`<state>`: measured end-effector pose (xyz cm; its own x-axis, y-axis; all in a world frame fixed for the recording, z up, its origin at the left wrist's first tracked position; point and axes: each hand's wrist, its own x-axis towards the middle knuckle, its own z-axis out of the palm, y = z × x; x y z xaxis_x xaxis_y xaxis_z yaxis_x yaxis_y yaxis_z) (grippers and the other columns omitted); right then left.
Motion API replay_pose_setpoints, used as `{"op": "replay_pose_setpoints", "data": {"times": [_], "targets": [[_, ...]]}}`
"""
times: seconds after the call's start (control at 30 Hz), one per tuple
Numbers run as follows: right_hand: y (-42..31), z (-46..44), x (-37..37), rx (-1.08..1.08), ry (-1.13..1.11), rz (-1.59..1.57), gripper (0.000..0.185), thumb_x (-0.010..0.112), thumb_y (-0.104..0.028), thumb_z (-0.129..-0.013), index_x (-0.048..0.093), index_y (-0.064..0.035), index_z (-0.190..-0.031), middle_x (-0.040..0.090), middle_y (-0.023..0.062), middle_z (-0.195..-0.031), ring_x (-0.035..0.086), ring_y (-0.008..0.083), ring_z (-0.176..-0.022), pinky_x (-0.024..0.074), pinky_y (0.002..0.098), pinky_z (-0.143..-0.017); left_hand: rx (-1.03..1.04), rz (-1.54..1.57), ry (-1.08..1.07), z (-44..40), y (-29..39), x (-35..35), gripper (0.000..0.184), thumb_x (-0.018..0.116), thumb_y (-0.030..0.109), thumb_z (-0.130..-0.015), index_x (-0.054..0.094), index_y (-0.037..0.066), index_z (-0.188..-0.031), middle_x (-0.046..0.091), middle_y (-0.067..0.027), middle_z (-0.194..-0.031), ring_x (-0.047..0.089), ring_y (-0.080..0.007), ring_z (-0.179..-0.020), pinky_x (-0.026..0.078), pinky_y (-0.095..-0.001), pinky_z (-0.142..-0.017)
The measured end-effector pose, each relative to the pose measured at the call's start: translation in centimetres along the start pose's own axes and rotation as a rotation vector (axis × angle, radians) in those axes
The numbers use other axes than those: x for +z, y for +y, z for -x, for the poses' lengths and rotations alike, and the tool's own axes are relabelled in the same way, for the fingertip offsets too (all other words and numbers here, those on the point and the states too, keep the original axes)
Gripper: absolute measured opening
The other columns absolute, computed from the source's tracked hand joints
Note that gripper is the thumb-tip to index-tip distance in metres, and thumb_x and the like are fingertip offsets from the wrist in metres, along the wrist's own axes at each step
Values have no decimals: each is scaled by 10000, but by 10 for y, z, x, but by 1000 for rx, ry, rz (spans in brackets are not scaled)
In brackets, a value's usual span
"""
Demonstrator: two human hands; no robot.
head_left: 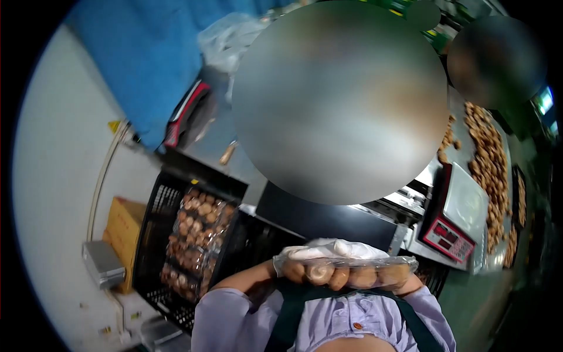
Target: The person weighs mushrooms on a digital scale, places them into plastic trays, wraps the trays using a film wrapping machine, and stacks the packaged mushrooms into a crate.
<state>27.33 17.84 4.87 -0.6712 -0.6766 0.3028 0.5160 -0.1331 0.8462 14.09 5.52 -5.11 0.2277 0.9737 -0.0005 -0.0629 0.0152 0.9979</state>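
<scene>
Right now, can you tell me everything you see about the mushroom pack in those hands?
The mushroom pack is long and looks wrapped in clear, shiny plastic, crinkled at its right end. Plump, light brown mushrooms show through in a row. It's held crosswise before the lilac shirt. The white-gloved left hand and right hand hold its far side, which is hidden.

Pack (346, 274): clear plastic film, glossy, creased, over smooth-capped mushrooms (321, 274). Gloves (340, 250): white, matt; cloth or rubber, can't tell. Crate (145, 234): black plastic, perforated. Scale (466, 196): smooth pale plate, red plastic-looking casing. Box (124, 220): matt cardboard. Curtain (141, 58): blue, folded, cloth-like. Shirt (223, 311): soft matt cloth.
</scene>
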Motion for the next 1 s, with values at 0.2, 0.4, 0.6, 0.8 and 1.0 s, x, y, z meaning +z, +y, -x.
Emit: {"op": "replay_pose_setpoints", "data": {"times": [0.2, 0.4, 0.6, 0.8, 1.0], "targets": [[-30, 21, -18, -685, 616, 254, 262, 541, -56, -908, 506, 31, -1153, 537, 96, -871, 516, 145, -665, 458, 193, -548, -82, -65, 636, 55, 119, -48, 318, 498, 260, -948, 555, 9, -1136, 593, -79, -1113, 637, -131, -820, 515, -251, -707], [-73, 43, -28, -784, 1084, 1922, 195, 550, -31, -884, 564, 23, -1070, 584, 107, -858, 566, 185, -686, 483, 235, -621, -212, -1162, 711, 58, 134, 19, 419, 655, 421, -789, 598, 92, -1042, 633, -70, -828, 639, -225, -700, 517, -319, -615], [-144, 0, -41, -1228, 952, 2910, 145, 559, -5, -859, 621, 15, -988, 632, 118, -845, 616, 225, -708, 509, 277, -693, -234, -209, 1353, 135, 32, -6, 324, 576, 382, -880, 638, 74, -959, 659, -104, -834, 647, -211, -743, 495, -333, -646], [-115, -30, -28, -1354, 914, 3082, 88, 617, 20, -794, 674, -8, -856, 681, 125, -876, 667, 242, -827, 522, 303, -766, -15, 589, 1891, 250, -16, -42, 499, 405, 500, -955, 630, 69, -1068, 649, 2, -876, 565, -85, -702, 471, -223, -640], [-112, -29, -27, -1274, 987, 2930, 98, 583, 41, -819, 668, 44, -868, 676, 155, -893, 659, 244, -865, 503, 302, -794, -181, 775, 2290, 315, -151, -125, 594, 439, 571, -907, 566, 50, -1163, 616, -92, -1064, 593, -203, -916, 490, -325, -824]]}}
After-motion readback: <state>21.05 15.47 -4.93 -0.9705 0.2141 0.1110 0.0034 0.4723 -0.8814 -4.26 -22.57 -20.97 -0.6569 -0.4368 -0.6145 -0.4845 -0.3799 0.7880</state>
